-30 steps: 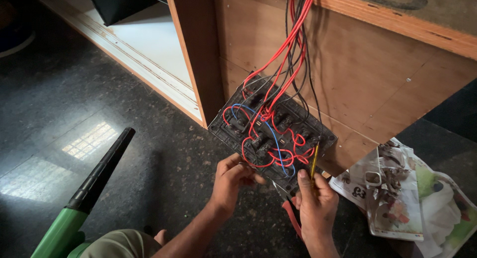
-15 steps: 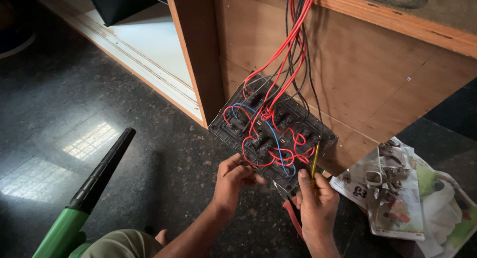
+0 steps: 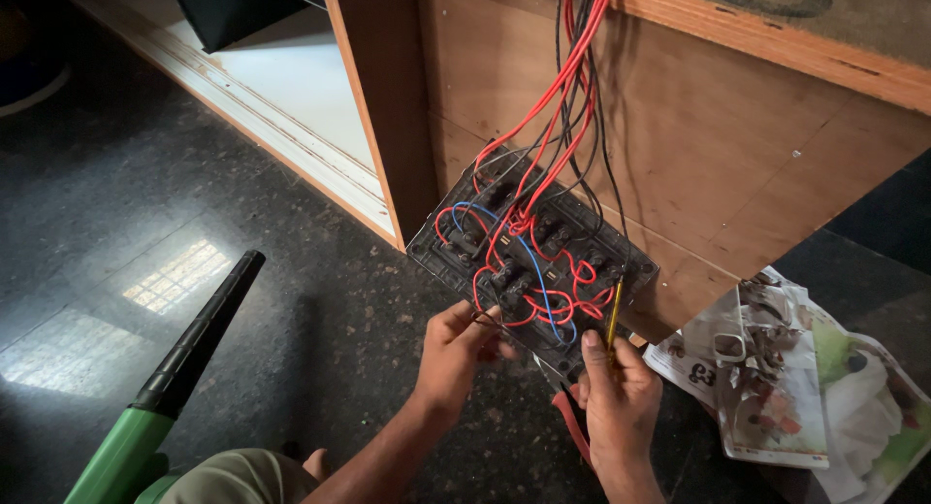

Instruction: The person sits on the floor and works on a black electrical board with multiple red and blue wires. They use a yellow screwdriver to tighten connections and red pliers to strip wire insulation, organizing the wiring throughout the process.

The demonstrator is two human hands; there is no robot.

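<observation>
Down at the fingers, the right hand [image 3: 619, 402] is closed around a yellow-handled screwdriver [image 3: 614, 315], its tip set into the back of a dark switch plate [image 3: 529, 261]. The left hand [image 3: 454, 354] pinches a red wire [image 3: 490, 320] at the plate's lower edge, fingers narrow. Red, blue and black wires [image 3: 553, 97] run up from the plate along a plywood panel [image 3: 737, 164]. Red-handled pliers [image 3: 572, 422] lie on the dark floor [image 3: 145, 194] just under the right hand. Crumpled newspaper [image 3: 805, 388] lies to the right, a green and black tool [image 3: 165, 378] to the left.
</observation>
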